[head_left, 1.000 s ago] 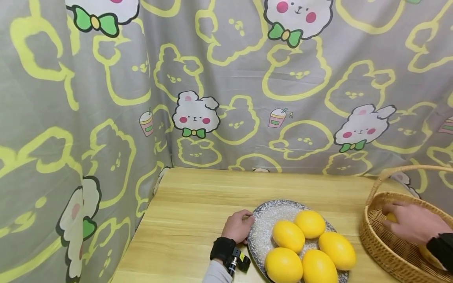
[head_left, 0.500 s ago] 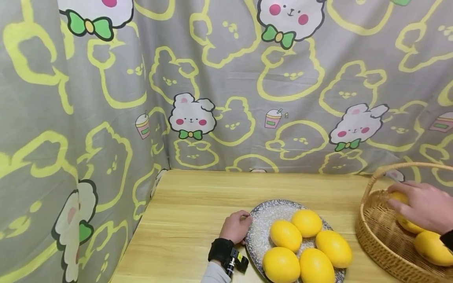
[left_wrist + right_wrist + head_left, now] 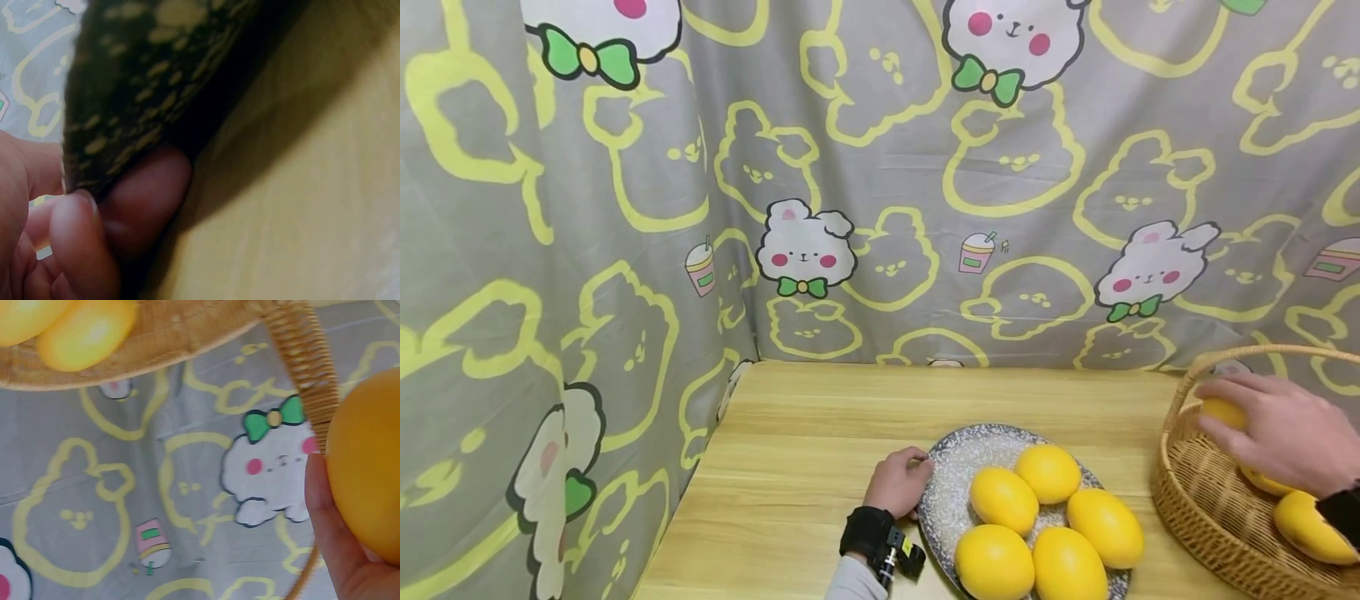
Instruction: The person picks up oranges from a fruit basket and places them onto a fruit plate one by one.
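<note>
My left hand point(image 3: 898, 483) grips the left rim of a speckled grey plate point(image 3: 951, 479). In the left wrist view, fingertips point(image 3: 150, 194) tuck under the dark plate edge point(image 3: 144, 81). Several smooth yellow oval fruits point(image 3: 995, 561) lie on the plate. Over the wicker basket point(image 3: 1195, 508) at the right, my right hand point(image 3: 1285, 429) holds another yellow oval fruit point(image 3: 1223, 413), partly covered by the fingers. The right wrist view shows this held fruit point(image 3: 369, 469) large at the right edge, with a finger along its side. More yellow fruits point(image 3: 1311, 529) lie in the basket.
The basket's arched handle point(image 3: 1270, 350) rises behind my right hand. A wooden table point(image 3: 805, 433) carries the plate and basket. Patterned grey curtains point(image 3: 917, 183) hang at the back and left side.
My right hand has risen from inside the basket with a yellow oval fruit, then shifted slightly left. My left hand stays at the plate rim. The head view has shifted a little.
</note>
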`<move>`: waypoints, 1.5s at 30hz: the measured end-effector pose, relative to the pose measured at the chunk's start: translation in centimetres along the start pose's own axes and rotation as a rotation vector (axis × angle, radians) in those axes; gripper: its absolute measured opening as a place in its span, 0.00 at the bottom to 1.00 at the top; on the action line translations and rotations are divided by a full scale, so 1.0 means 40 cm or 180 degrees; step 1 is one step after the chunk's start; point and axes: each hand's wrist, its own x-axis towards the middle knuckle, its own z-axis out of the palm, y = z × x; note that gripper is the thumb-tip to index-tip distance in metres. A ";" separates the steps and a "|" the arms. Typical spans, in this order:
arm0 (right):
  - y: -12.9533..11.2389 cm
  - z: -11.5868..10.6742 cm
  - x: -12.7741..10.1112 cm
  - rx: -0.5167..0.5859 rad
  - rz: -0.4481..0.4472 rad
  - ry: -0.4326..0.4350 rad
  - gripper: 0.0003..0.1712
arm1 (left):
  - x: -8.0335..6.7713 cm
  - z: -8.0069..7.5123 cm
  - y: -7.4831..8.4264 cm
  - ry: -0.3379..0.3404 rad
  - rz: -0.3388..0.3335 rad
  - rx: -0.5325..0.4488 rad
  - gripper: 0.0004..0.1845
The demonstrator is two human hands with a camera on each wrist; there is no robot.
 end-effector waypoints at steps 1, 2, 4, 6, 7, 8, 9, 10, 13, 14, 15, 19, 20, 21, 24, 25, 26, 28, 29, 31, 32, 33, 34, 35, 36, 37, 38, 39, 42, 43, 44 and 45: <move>-0.013 -0.004 0.002 0.0007 -0.0023 0.0012 0.20 | 0.000 0.000 0.000 -0.0002 0.0004 -0.0004 0.16; -0.027 -0.008 0.003 0.0012 -0.0042 -0.0001 0.21 | -0.001 -0.001 0.001 -0.0003 0.0006 -0.0006 0.16; -0.054 -0.013 0.007 0.0017 -0.0101 -0.0018 0.22 | -0.002 -0.002 0.001 -0.0001 0.0014 -0.0008 0.16; -0.079 -0.018 0.009 0.0020 -0.0149 -0.0032 0.22 | -0.002 -0.002 0.001 0.0000 0.0022 -0.0009 0.16; -0.090 -0.020 0.009 0.0038 -0.0185 -0.0026 0.22 | -0.002 -0.003 0.002 -0.0001 0.0022 -0.0010 0.16; -0.099 -0.022 0.010 0.0059 -0.0221 -0.0010 0.21 | -0.002 -0.003 0.002 -0.0002 0.0019 -0.0006 0.16; -0.107 -0.024 0.011 0.0082 -0.0271 0.0033 0.20 | -0.002 -0.003 0.003 -0.0003 0.0018 -0.0005 0.17; -0.113 -0.026 0.011 0.0109 -0.0327 0.0077 0.19 | -0.002 -0.003 0.004 -0.0006 0.0020 -0.0004 0.17; -0.126 -0.027 0.010 0.0178 -0.0494 0.0203 0.19 | -0.002 -0.004 0.006 -0.0006 0.0034 -0.0006 0.17; -0.130 -0.027 0.009 0.0189 -0.0540 0.0227 0.19 | -0.002 -0.004 0.006 -0.0004 0.0030 -0.0011 0.16; -0.132 -0.026 0.009 0.0201 -0.0585 0.0253 0.19 | -0.002 -0.004 0.007 0.0000 0.0031 -0.0011 0.16; -0.140 -0.018 0.005 0.0210 -0.0691 0.0312 0.20 | -0.001 -0.002 0.005 -0.0003 0.0017 -0.0005 0.16; -0.142 -0.016 0.004 0.0214 -0.0719 0.0329 0.20 | -0.001 -0.001 0.005 -0.0007 0.0008 -0.0005 0.16; -0.145 -0.015 0.004 0.0220 -0.0754 0.0361 0.20 | -0.001 -0.001 0.004 -0.0007 0.0013 -0.0002 0.16; -0.154 -0.010 0.003 0.0239 -0.0834 0.0439 0.20 | -0.001 -0.001 0.004 -0.0004 0.0015 -0.0008 0.16; -0.157 -0.008 0.003 0.0253 -0.0873 0.0483 0.20 | -0.001 -0.001 0.004 -0.0001 0.0016 -0.0007 0.16; -0.160 -0.007 0.003 0.0259 -0.0902 0.0509 0.20 | -0.001 -0.001 0.004 0.0001 0.0015 -0.0006 0.16; -0.167 -0.005 0.003 0.0274 -0.0930 0.0527 0.19 | -0.001 -0.002 0.006 0.0003 0.0011 -0.0006 0.16; -0.171 -0.004 0.002 0.0283 -0.0931 0.0515 0.19 | -0.001 -0.002 0.005 0.0001 0.0009 -0.0004 0.16; -0.177 -0.002 0.001 0.0296 -0.0921 0.0453 0.20 | -0.001 -0.003 0.005 0.0001 0.0025 -0.0002 0.16; -0.180 -0.001 0.000 0.0300 -0.0907 0.0405 0.20 | -0.001 -0.004 0.004 -0.0001 0.0026 -0.0008 0.16; -0.183 -0.001 0.000 0.0310 -0.0896 0.0368 0.20 | -0.001 -0.004 0.003 -0.0004 0.0029 -0.0009 0.16; -0.187 0.000 -0.001 0.0312 -0.0887 0.0334 0.20 | 0.000 -0.004 0.003 -0.0006 0.0031 -0.0009 0.16; -0.190 0.000 -0.001 0.0316 -0.0887 0.0302 0.20 | 0.001 -0.004 0.001 -0.0005 0.0036 -0.0006 0.16; -0.194 0.000 -0.001 0.0321 -0.0898 0.0293 0.20 | 0.001 -0.004 -0.001 -0.0004 0.0041 -0.0001 0.16; -0.197 0.001 0.000 0.0331 -0.0913 0.0291 0.20 | 0.002 -0.004 -0.002 -0.0003 0.0048 0.0006 0.16; -0.201 0.001 0.001 0.0340 -0.0936 0.0306 0.20 | 0.003 -0.003 -0.003 -0.0005 0.0034 0.0007 0.17; -0.205 0.002 0.002 0.0356 -0.0966 0.0317 0.20 | 0.004 -0.003 -0.004 -0.0003 0.0037 0.0017 0.16; -0.214 0.006 0.005 0.0378 -0.1016 0.0352 0.20 | 0.005 -0.002 -0.005 -0.0006 0.0039 0.0017 0.16; -0.217 0.007 0.005 0.0375 -0.1025 0.0351 0.19 | 0.005 -0.001 -0.005 -0.0011 0.0038 0.0010 0.16; -0.219 0.009 0.006 0.0375 -0.1037 0.0333 0.19 | 0.004 -0.001 -0.005 -0.0013 0.0036 0.0008 0.16; -0.221 0.011 0.006 0.0378 -0.1050 0.0321 0.19 | 0.004 -0.001 -0.005 -0.0016 0.0034 0.0005 0.17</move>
